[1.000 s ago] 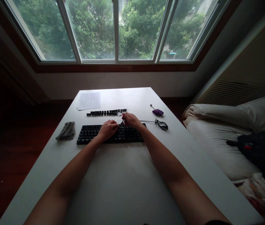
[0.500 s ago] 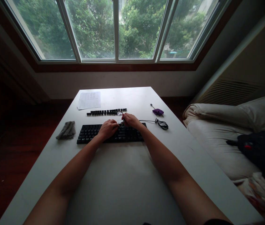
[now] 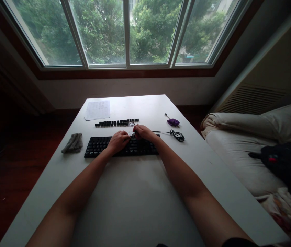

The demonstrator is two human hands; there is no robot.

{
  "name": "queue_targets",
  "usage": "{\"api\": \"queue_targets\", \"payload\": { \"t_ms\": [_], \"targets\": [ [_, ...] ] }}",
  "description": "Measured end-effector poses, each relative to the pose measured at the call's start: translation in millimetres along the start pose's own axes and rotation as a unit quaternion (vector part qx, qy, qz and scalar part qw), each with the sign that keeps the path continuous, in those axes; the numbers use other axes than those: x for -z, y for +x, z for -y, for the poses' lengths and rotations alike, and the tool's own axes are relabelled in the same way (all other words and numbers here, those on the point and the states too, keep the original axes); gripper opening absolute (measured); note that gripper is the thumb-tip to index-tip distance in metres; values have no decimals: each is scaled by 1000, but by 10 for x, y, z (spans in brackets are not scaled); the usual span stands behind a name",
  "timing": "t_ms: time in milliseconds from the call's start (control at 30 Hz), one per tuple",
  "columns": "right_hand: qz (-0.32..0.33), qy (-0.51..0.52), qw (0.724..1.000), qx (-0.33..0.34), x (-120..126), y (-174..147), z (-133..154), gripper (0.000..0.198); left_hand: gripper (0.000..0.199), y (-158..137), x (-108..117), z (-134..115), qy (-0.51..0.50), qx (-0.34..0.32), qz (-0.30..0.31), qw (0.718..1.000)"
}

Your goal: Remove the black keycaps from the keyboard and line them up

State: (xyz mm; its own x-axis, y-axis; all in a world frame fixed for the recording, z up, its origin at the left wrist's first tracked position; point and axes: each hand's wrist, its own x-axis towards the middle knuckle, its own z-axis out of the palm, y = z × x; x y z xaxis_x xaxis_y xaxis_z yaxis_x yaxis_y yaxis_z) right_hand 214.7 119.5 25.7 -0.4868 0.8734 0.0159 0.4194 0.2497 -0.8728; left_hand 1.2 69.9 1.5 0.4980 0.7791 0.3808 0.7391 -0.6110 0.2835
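A black keyboard [image 3: 97, 145] lies across the white table in front of me. My left hand [image 3: 119, 140] rests on its middle, fingers bent and together against the keys; the fingertips are partly hidden. Just right of it, my right hand [image 3: 142, 131] is closed in a pinch over the keyboard's back edge. It holds a small thin wire tool that looks like a keycap puller [image 3: 138, 122], mostly covered by the fingers. Behind the hands, loose black keycaps [image 3: 114, 123] stand in rows. A small clear object [image 3: 131, 124] lies close to the right fingertips.
A grey cloth [image 3: 72, 143] lies left of the keyboard. The coiled cable [image 3: 177, 135] is on the right, with a purple item [image 3: 173, 122] and a small brush-like stick [image 3: 167, 116] behind it. Printed paper [image 3: 97, 110] lies at the back left. A sofa [image 3: 230, 147] flanks the table.
My right hand has shifted very slightly, and the thin wire end now shows above its fingertips. My left hand and the keyboard have stayed in place.
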Motion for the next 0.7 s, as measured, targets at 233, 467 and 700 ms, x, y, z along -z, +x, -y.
{"api": "queue_targets", "payload": {
  "t_ms": [233,467,700],
  "targets": [
    [84,-123,988,36,25,-117,241,29,22,1,-1,17,3,-3,3,1000],
    [118,-227,963,85,87,-228,426,27,22,-2,13,13,1,-2,7,1000],
    [91,-310,940,107,64,-224,404,30,18,2,17,9,0,-2,4,1000]
  ]
}}
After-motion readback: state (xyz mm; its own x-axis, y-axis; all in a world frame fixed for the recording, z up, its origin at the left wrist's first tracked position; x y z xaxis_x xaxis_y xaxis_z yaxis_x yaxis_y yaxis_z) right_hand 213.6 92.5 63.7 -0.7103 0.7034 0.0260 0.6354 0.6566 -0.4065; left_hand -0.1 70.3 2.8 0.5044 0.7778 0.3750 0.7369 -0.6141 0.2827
